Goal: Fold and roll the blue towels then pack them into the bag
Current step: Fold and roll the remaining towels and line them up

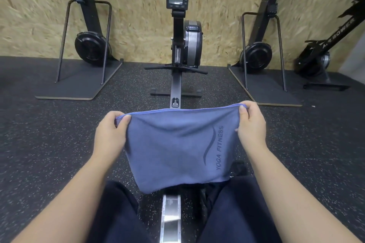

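Note:
A blue towel (177, 144) printed with "YOGA FITNESS" hangs doubled over in front of me, above my lap. My left hand (110, 134) pinches its upper left corner. My right hand (251, 124) pinches the upper right corner. The top edge is stretched between both hands and the lower edge hangs free above the rail. A dark object with a metal ring (238, 169) peeks out behind the towel's lower right corner; I cannot tell whether it is the bag.
I sit astride the metal rail (170, 217) of a rowing machine (184, 45), my dark-trousered legs on both sides. Black speckled rubber floor (49, 144) lies all around. Other exercise machines (87, 45) (262, 53) on flat bases stand against the chipboard wall.

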